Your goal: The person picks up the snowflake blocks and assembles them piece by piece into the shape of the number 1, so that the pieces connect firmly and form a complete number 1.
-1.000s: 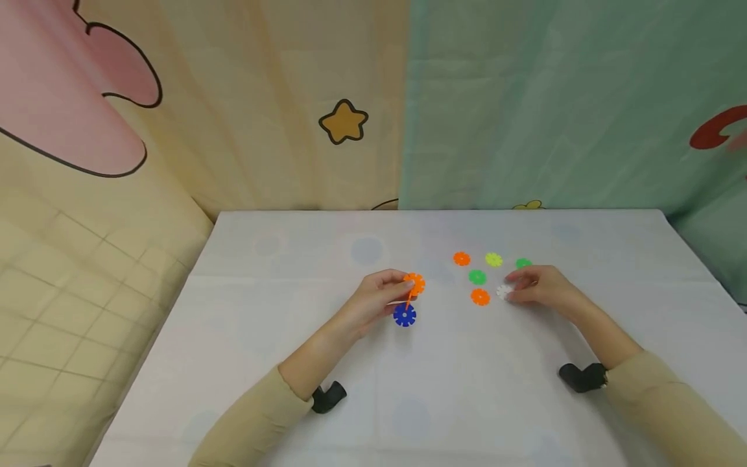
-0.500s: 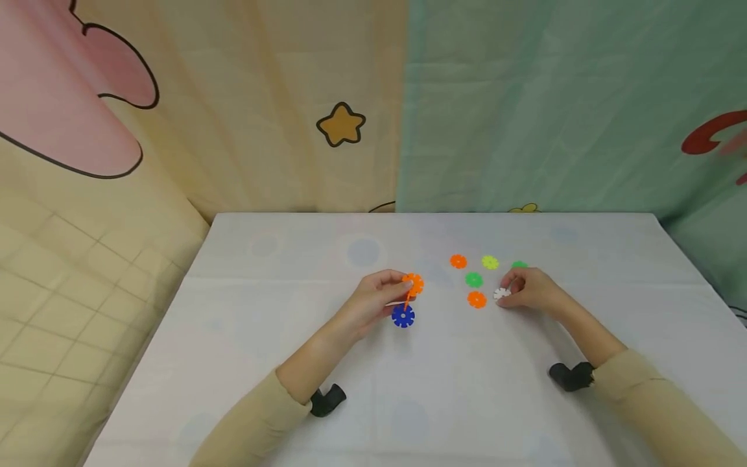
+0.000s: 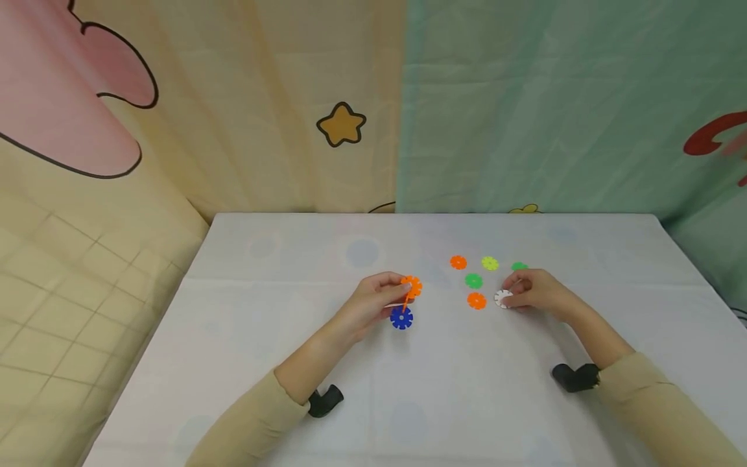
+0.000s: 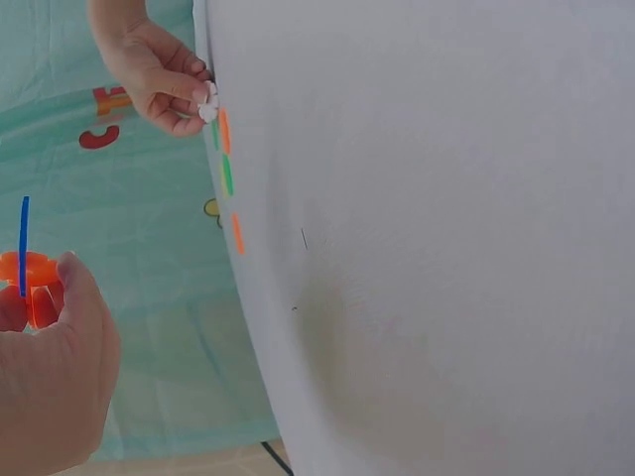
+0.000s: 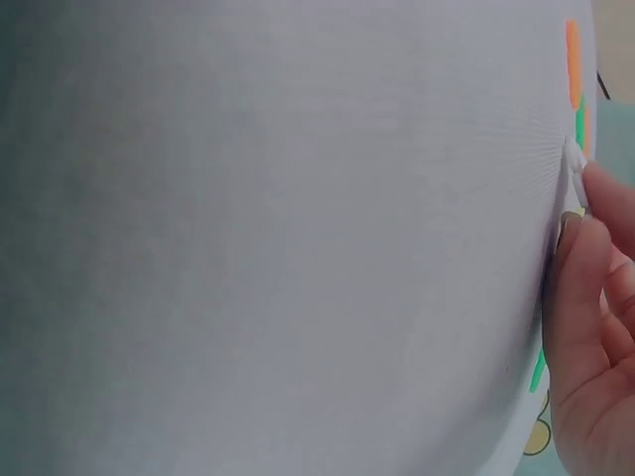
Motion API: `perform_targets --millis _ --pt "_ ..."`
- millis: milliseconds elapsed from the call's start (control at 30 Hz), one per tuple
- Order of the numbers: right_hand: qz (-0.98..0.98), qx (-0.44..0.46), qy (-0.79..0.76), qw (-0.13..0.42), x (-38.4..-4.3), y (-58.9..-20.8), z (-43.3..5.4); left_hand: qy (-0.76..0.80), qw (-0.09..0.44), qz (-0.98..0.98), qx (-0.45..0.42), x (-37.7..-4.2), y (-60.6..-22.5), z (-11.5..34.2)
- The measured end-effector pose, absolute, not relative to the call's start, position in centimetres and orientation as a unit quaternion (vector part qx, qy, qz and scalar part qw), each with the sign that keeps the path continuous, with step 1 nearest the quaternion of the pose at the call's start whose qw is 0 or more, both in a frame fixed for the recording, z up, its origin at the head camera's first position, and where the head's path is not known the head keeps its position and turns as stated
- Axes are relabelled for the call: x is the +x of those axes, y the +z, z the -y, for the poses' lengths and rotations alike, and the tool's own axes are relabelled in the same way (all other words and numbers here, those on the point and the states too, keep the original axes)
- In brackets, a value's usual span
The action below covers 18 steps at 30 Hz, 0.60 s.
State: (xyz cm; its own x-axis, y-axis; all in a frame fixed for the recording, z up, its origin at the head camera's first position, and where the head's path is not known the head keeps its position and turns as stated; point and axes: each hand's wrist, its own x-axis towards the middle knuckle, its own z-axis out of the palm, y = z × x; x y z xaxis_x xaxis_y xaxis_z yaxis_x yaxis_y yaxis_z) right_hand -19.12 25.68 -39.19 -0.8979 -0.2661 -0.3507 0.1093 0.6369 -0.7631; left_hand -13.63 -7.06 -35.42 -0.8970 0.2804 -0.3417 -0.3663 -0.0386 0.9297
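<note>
My left hand (image 3: 369, 306) holds a small joined piece of notched plastic discs above the table. In it an orange disc (image 3: 414, 285) faces up front, an orange strip, seemingly a disc seen edge-on, slants below it, and a blue disc (image 3: 401, 318) hangs lowest. The left wrist view shows the blue disc (image 4: 24, 248) as a thin upright line beside the orange. On the right, my right hand (image 3: 538, 293) pinches a white notched disc (image 3: 502, 299) between thumb and fingers; the white disc (image 4: 208, 102) stands tilted in the left wrist view.
Loose discs lie left of and behind the right hand: an orange disc (image 3: 476, 300), a green disc (image 3: 474, 281), another orange disc (image 3: 458, 262), a yellow disc (image 3: 489, 263) and a partly hidden green disc (image 3: 519, 266). A white cloth covers the table (image 3: 373, 389); printed curtains hang behind.
The right hand has gripped the white disc and tilted it so its face shows more. The left hand with its joined discs stays nearly in place.
</note>
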Motion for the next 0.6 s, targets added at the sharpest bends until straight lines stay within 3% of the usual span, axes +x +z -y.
perform_targets --millis 267,600 --pt "-0.827 -0.039 -0.498 0.258 -19.2 -38.7 -25.7 0.722 0.226 -0.653 -0.036 -13.4 -35.1 7.1" --pt "-0.801 -0.066 -0.535 0.259 -19.3 -37.2 -24.2 0.733 0.227 -0.64 -0.023 -13.4 -35.1 7.1"
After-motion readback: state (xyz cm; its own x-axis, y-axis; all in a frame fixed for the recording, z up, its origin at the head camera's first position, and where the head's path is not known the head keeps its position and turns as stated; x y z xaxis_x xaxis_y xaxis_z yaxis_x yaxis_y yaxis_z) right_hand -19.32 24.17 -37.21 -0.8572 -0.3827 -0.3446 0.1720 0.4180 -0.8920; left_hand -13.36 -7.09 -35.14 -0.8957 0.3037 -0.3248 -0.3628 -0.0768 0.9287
